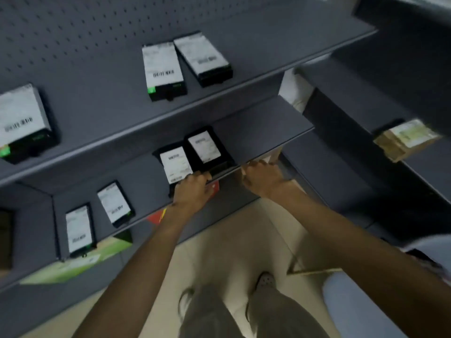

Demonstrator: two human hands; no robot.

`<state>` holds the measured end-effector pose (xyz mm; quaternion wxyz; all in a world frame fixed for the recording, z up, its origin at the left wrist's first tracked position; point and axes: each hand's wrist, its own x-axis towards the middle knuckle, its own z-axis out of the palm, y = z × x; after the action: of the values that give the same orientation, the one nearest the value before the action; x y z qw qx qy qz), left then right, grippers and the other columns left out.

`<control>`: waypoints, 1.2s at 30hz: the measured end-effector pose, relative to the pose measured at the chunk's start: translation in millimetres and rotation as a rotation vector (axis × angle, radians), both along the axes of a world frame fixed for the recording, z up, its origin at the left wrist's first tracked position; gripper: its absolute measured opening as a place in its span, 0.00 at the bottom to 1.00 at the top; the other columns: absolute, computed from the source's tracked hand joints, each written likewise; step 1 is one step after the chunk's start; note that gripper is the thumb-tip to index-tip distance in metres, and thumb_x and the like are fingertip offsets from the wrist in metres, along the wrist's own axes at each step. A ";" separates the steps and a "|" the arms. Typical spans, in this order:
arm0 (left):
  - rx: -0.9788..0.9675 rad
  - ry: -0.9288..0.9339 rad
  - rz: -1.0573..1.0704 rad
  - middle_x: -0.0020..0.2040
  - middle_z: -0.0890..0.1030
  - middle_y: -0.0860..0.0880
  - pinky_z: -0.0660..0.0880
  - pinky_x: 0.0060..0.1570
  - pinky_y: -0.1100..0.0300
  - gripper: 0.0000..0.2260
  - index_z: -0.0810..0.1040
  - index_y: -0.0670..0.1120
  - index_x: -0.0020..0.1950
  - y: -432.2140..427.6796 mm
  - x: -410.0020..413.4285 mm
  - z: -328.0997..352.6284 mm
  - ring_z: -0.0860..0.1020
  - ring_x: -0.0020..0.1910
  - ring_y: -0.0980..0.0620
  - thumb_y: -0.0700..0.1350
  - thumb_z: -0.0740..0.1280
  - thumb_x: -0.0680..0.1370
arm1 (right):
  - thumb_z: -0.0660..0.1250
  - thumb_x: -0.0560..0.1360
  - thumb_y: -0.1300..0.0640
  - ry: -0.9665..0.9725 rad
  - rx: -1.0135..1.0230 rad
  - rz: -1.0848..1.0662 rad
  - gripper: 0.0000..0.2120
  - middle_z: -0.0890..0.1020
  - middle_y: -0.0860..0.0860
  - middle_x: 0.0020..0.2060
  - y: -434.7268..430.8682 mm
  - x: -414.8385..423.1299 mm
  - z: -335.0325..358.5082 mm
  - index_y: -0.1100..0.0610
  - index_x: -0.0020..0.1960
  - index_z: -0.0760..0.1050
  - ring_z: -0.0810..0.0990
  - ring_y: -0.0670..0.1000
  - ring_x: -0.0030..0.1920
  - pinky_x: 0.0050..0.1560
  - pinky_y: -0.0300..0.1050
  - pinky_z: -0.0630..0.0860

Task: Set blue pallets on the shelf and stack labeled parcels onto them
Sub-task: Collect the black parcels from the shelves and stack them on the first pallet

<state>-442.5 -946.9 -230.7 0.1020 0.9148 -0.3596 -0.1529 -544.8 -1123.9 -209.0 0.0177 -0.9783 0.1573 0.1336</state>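
Shelf (268, 132), middle tier | left hand (192, 191) grips near end of left parcel (174, 164) at front edge | right parcel (207, 150), black and labelled, touching beside it | right hand (262, 178) curled at front edge, grip cannot be told

Dark grey metal shelving (109, 93) w/ pegboard back panel (61, 32), pale floor (231, 240) below, poss. tiled, light dim.
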 end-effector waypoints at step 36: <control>-0.232 0.265 1.019 0.71 0.60 0.42 0.65 0.66 0.41 0.53 0.46 0.58 0.80 -37.1 123.4 -222.0 0.62 0.70 0.39 0.57 0.77 0.64 | 0.77 0.62 0.38 -0.168 0.341 -0.495 0.61 0.54 0.63 0.76 2.5 213.2 -239.6 0.52 0.80 0.42 0.58 0.66 0.73 0.73 0.61 0.55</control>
<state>-319.0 -983.9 -452.6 0.3083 0.9290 0.1311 -0.1573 -331.6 -1121.4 -448.6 0.2264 -0.9009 0.3640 0.0684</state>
